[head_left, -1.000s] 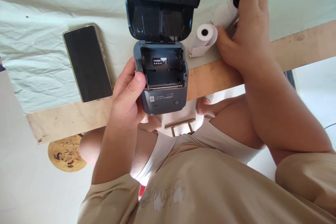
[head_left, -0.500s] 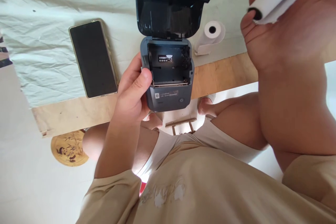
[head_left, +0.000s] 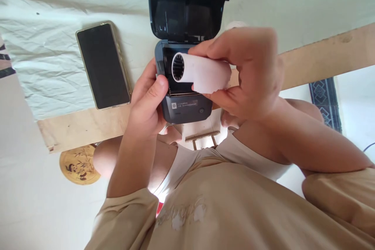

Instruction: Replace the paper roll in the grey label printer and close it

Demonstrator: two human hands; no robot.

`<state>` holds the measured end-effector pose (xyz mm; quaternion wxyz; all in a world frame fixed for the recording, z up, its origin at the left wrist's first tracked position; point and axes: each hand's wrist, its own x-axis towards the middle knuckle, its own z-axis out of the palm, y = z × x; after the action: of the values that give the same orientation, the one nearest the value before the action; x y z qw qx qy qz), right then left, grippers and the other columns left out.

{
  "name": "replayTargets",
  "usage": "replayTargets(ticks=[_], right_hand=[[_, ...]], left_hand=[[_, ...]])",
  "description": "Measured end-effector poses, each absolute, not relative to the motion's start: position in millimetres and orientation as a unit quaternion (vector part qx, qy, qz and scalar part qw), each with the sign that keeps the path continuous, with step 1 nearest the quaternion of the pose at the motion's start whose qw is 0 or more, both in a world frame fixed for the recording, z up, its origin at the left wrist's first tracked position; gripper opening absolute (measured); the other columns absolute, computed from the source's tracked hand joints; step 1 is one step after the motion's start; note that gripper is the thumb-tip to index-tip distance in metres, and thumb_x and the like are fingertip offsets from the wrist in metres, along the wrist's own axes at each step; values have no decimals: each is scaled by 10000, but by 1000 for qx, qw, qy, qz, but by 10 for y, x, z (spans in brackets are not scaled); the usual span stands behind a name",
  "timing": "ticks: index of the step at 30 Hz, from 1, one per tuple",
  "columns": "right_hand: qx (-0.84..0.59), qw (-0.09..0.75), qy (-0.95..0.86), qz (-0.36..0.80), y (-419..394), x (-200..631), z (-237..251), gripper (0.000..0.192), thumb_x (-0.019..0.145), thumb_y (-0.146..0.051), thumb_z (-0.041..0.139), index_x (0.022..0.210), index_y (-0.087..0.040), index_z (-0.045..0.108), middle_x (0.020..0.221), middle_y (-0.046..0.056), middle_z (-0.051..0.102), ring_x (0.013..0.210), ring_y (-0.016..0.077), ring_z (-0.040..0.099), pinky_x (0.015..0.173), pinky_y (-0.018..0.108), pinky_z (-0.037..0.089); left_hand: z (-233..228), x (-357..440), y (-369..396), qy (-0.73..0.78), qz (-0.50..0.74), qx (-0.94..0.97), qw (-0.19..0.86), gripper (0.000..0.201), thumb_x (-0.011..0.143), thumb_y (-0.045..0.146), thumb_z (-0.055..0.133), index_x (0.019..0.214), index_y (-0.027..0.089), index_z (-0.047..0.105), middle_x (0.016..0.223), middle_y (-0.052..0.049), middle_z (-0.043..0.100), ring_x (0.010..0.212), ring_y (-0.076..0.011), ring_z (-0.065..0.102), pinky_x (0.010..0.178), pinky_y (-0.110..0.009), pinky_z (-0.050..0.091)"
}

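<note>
Left hand (head_left: 148, 99): our thumb and fingers clamp the printer (head_left: 187, 112), frame centre; its lid (head_left: 186, 19) stands open, top centre.
Right hand (head_left: 253, 70): our fingers clamp the paper roll (head_left: 209, 73) over the bay (head_left: 178, 87), just above centre.
Phone (head_left: 103, 66): left of centre.

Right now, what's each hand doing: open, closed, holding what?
Left hand: closed, holding the printer by its side.
Right hand: closed, holding the roll over the printer.

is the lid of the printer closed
No, the black lid is swung open, away from the printer body in the left hand.
</note>
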<state>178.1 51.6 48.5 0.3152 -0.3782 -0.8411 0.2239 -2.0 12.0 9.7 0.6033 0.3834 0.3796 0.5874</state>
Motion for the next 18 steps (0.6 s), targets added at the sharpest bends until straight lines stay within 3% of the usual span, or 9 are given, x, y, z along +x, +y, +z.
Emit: replayTargets(ticks=[3, 5, 9, 14, 18], right_hand=[[-344, 368, -856, 117, 561, 1778, 393, 343, 808, -63, 410, 1060, -225, 578, 1072, -107, 684, 947, 19, 656, 924, 187, 533], [-326, 390, -858, 70, 576, 1779, 346, 352, 776, -23, 399, 1022, -222, 552, 1108, -124, 683, 979, 17, 658, 913, 180, 530], [-315, 392, -864, 35, 601, 1758, 325, 166, 840, -152, 474, 911, -187, 620, 1259, -72, 643, 1103, 70, 637, 900, 243, 532], [-317, 432, -844, -27, 597, 1727, 361, 179, 843, -257, 529, 776, -226, 691, 872, -1, 640, 818, 82, 508, 762, 270, 449], [-279, 438, -855, 14, 531, 1719, 336, 117, 829, -225, 564, 783, -233, 671, 797, -4, 595, 759, 65, 451, 697, 251, 387]], left_hand=[[103, -7, 103, 381, 594, 386, 595, 383, 887, 455, 617, 1091, 131, 621, 869, -25, 642, 1317, -248, 580, 1099, -408, 528], [116, 2, 92, 378, 591, 384, 600, 385, 891, 443, 614, 1112, 127, 610, 893, -29, 645, 1257, -237, 618, 1073, -390, 537], [144, 11, 82, 374, 582, 377, 616, 384, 898, 434, 602, 1120, 121, 602, 964, -61, 680, 1251, -243, 618, 1085, -413, 521], [117, -1, 96, 368, 584, 370, 622, 356, 899, 422, 592, 1107, 133, 608, 1051, -85, 698, 1259, -240, 608, 1101, -428, 509], [23, -42, 129, 347, 597, 405, 599, 562, 815, 499, 678, 1264, 182, 558, 1165, -70, 664, 1236, -227, 618, 1091, -390, 508]])
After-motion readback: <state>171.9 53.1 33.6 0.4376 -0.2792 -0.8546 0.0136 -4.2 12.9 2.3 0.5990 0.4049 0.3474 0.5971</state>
